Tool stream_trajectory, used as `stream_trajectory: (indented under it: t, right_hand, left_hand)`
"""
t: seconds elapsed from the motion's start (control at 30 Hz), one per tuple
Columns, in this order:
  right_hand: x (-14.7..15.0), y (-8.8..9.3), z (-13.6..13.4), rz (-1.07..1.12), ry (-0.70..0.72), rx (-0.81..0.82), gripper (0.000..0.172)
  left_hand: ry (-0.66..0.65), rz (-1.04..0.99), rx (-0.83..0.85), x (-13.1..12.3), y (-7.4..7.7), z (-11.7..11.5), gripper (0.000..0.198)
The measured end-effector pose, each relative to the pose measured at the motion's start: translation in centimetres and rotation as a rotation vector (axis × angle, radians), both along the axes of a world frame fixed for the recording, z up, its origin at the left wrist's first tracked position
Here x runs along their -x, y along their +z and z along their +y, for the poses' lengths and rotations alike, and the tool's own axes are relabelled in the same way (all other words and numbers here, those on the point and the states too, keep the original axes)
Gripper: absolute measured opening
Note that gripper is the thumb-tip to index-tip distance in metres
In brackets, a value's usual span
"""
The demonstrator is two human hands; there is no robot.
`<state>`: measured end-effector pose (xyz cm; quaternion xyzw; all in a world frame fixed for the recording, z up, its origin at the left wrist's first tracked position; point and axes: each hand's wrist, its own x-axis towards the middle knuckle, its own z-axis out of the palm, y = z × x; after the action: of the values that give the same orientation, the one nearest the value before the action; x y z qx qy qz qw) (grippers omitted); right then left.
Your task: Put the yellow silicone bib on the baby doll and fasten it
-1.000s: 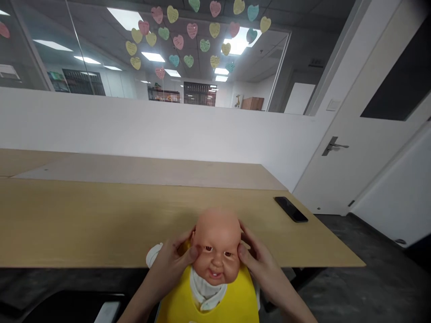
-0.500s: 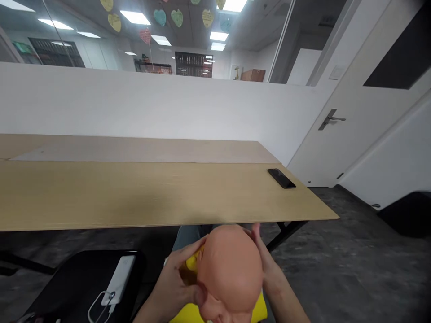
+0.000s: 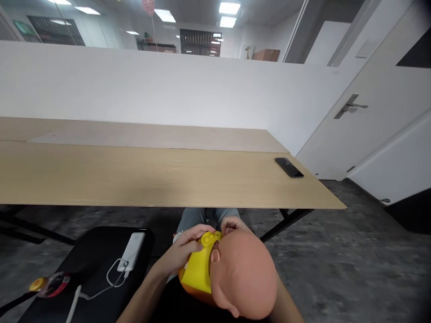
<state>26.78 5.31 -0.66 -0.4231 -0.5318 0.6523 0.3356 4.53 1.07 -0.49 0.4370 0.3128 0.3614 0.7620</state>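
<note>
1. Low in the view, above the lap: baby doll (image 3: 244, 276), bald crown toward the camera, face tipped down and away, one ear showing.
2. Around the doll's neck and chest: yellow bib (image 3: 198, 269), with a yellow clasp (image 3: 208, 238) at its upper edge, close to the doll's ear.
3. Over the bib: left hand (image 3: 182, 249), fingers together and curved, tips just beside the clasp. Firm pinch or light touch: impossible to tell from this view.
4. Behind the doll's head: right hand (image 3: 234, 225), mostly hidden, only the curled fingers in sight, close to the clasp. Grip on the clasp or bib: cannot tell.
5. Under the hands: jeans-clad knees (image 3: 205, 217).
6. Off to the left: black padded seat (image 3: 90, 251) with a white power bank (image 3: 131, 251) and a looped white cable (image 3: 112, 276); near its edge, a small round red and yellow object (image 3: 50, 285), too blurred to name.
7. Well ahead of the hands: light wooden tabletop (image 3: 134, 179), with a black phone (image 3: 288, 167) lying flat near its right end.
8. Farther on: white partition wall (image 3: 134, 89); at right, white door (image 3: 380, 134) with metal lever handle (image 3: 346, 106); below, grey speckled floor (image 3: 336, 251).
</note>
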Motion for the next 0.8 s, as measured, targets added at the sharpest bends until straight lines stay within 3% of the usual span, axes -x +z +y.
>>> stream_trajectory:
  t: [0.23,0.43,0.53,0.63,0.7,0.8]
  right_hand:
    - [0.3,-1.6,-1.6,0.059,0.083,0.026,0.024]
    - [-0.1,-0.8,-2.9,-0.038,0.027,-0.056,0.024]
    - [-0.1,-0.2,-3.3,-0.073,0.104,-0.14,0.021]
    - [0.1,0.0,-3.4,-0.051,0.191,-0.203,0.033]
    - [0.2,-0.2,-3.4,-0.006,0.216,-0.181,0.039]
    - [0.5,-0.7,-3.2,0.003,0.246,-0.131,0.033]
  left_hand:
    - [0.059,0.145,-0.022,-1.2,0.2,-0.2,0.03]
    - [0.118,0.235,-0.109,-2.3,0.4,-0.4,0.023]
    - [0.141,0.311,-0.197,-2.6,0.3,-0.3,0.023]
    - [0.129,0.384,-0.278,-2.7,0.1,-0.3,0.025]
    - [0.134,0.42,-0.307,-2.8,-0.2,-0.2,0.024]
    - [0.14,0.441,-0.318,-2.9,-0.4,-0.2,0.021]
